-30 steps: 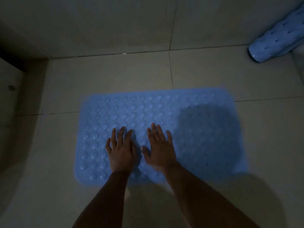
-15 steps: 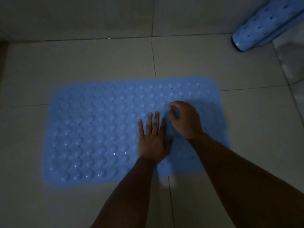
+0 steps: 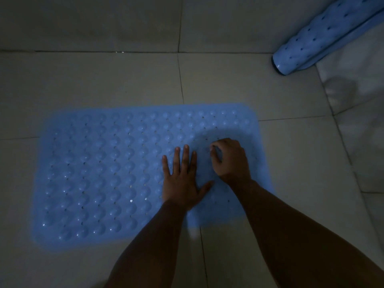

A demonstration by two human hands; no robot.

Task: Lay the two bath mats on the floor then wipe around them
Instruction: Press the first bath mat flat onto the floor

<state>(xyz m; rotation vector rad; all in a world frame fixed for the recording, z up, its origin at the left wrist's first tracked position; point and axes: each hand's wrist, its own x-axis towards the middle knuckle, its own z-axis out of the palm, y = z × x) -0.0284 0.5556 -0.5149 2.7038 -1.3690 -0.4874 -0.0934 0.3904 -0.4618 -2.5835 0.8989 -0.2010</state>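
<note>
First blue bumpy rubber bath mat [image 3: 116,169] down; left hand [image 3: 182,179] flat, fingers spread, right hand [image 3: 230,161] curled, pressing, holding nothing. Next prob: unroll 2nd rolled blue mat [image 3: 318,36] alongside.

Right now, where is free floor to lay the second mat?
Bare tiles lie between the flat mat and the wall, and right of it. The far right corner is crowded by the rolled mat. Both hands, left and right, rest on the flat mat.
</note>
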